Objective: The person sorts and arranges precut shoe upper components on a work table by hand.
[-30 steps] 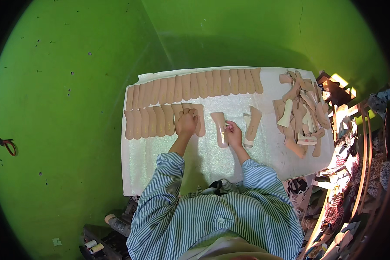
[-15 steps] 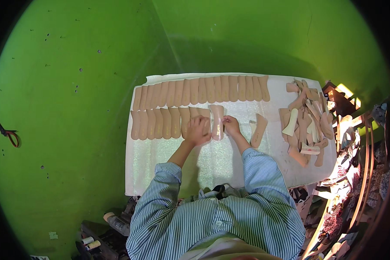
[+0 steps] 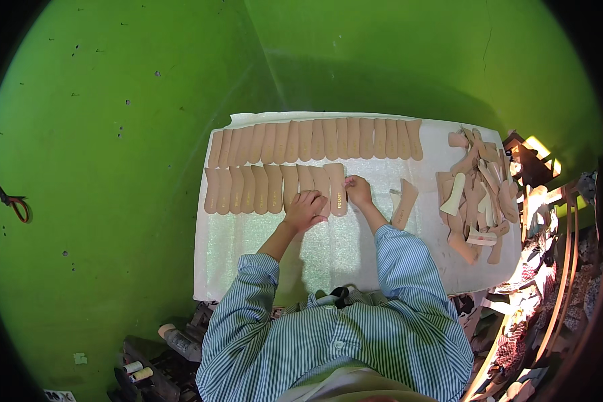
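Observation:
Tan insoles with gold print lie in two overlapping rows on a white-covered table [image 3: 248,268]. At the right end of the near row lies the last insole [image 3: 338,187], its round end toward me. My right hand [image 3: 359,191] is closed, with its bent fingertips pinched at that insole's right edge. My left hand [image 3: 305,211] rests palm down over the lower parts of the neighbouring insoles [image 3: 306,177], fingers stretched out, hiding their round ends. Just right of my right hand, a loose insole [image 3: 405,201] lies tilted, partly over a paler piece.
A jumbled heap of insoles [image 3: 474,194], some cream-coloured, covers the table's right side. The far row [image 3: 315,139] runs along the back. Green walls [image 3: 114,201] stand behind and to the left, with scissors [image 3: 8,199] hanging there. Cluttered scraps [image 3: 516,335] lie beyond the right edge.
The last insole has come down flat against the row's end, shifting slightly left relative to its neighbours. My left hand has flattened over the insoles; my right hand stays at the edge.

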Motion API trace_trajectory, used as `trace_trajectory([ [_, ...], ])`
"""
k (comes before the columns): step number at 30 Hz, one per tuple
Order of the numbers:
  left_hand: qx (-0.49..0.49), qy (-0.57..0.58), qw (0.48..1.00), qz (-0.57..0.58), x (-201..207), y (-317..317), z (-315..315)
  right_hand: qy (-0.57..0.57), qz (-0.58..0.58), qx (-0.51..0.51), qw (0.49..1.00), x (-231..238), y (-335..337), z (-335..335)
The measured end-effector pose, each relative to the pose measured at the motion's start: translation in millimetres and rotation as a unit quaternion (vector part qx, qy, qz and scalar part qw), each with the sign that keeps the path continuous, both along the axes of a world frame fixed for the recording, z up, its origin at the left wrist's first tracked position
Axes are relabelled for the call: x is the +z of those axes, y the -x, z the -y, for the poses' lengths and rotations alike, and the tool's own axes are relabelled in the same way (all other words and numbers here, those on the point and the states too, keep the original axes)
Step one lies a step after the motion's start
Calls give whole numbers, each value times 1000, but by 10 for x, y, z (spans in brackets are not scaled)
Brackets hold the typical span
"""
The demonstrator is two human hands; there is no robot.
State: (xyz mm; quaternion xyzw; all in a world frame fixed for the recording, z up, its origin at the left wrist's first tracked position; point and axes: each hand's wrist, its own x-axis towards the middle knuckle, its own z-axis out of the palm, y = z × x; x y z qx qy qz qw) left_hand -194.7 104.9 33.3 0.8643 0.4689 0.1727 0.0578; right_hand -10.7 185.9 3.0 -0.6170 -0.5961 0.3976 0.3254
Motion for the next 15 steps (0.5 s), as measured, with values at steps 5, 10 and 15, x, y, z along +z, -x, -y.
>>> trace_trajectory([
  [5,2,-16,1000,-17,8,-50,-8,5,10,-7,1000,-15,-22,-25],
  [10,11,-21,1000,-9,-25,-48,-41,10,-17,-10,1000,63,17,-40],
  [15,26,-2,1000,-14,-35,-38,-65,39,-13,-7,999,153,38,-76],
])
